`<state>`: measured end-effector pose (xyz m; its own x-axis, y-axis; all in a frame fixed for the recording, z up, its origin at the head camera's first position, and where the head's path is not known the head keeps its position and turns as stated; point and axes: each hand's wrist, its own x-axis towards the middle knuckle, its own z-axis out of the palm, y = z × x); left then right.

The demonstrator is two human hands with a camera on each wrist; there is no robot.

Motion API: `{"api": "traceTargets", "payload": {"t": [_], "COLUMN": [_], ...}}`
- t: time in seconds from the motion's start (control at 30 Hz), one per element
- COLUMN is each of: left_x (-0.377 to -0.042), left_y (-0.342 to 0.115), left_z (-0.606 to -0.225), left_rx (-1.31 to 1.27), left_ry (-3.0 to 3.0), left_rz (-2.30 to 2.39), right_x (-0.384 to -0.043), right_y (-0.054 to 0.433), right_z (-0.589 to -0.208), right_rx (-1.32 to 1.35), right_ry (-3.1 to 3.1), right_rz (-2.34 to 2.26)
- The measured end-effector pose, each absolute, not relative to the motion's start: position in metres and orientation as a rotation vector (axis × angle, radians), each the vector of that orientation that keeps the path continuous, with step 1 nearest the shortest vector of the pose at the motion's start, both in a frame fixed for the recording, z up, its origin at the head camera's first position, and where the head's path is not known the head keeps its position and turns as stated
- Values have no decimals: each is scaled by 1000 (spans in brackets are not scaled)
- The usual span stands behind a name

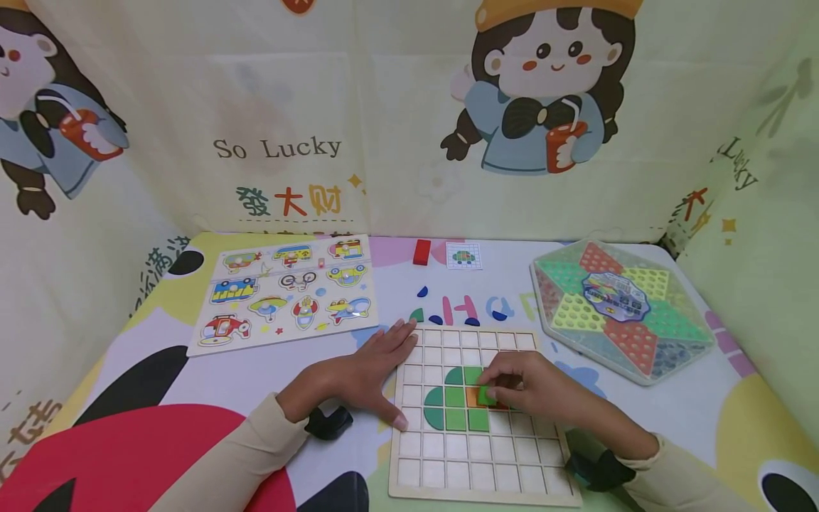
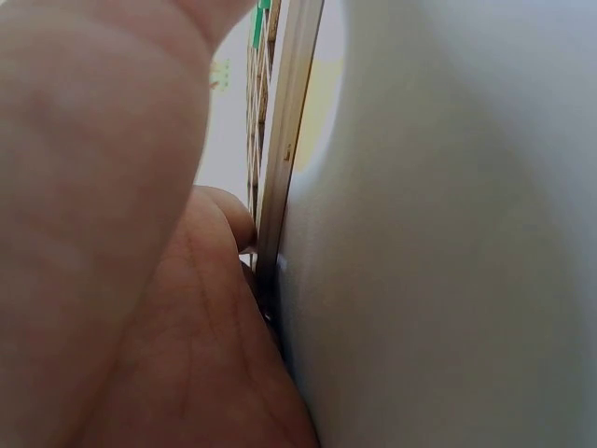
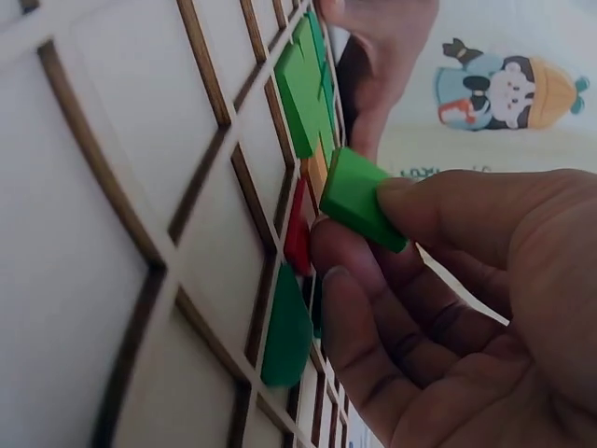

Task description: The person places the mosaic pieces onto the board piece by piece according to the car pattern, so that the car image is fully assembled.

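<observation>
the green square tile [image 3: 364, 198] is off the grid board [image 1: 484, 499], tilted just above its middle, near the orange tile [image 1: 472, 397] and the red tile [image 3: 297, 233] that lie in its cells; whether an edge touches the board, i cannot tell; the right hand [image 1: 534, 384] pinches the tile by one side between thumb and fingers, leaving the far edge free, a grip that should suit a cell; best to drop that free edge in first, square it to the board's raised dividers, then lay the tile flat and press with a fingertip; the curled fingers pass close over the board, so keeping them lifted should avoid nudging the dark green curved tile [image 3: 287, 336] or the red one; the left hand [image 1: 374, 370] grasps nothing, its fingers stretched along the left edge of the board, the thumb at the rim; steady, light pressure there should stop the board sliding; beyond the board's far edge lies a small pattern card [image 1: 463, 256], worth a glance before pressing down; beyond the board's far right corner sits a hexagonal game box [image 1: 621, 309]
</observation>
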<state>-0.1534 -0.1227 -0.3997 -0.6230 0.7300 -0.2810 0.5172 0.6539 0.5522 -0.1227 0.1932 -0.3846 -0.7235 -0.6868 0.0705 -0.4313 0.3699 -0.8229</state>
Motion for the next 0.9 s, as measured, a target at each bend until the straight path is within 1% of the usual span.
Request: {"api": "traceTargets", "payload": {"t": [0.43,0.6,0.9], "left_x": [-154,-154,-154], "left_y": [-123,-123,-122], "left_z": [-399,-399,-398], "left_rx": [983,977,975], "left_ry": [2377,2378,2380], "left_rz": [583,590,583], "right_x": [-119,-116,-109], "right_y": [191,194,202], "right_z": [-387,-385,-384], "right_rx": [-1021,-990,-1080], "right_ry": [2427,2409,2301], "right_rz": [-1142,-1150,-1211]}}
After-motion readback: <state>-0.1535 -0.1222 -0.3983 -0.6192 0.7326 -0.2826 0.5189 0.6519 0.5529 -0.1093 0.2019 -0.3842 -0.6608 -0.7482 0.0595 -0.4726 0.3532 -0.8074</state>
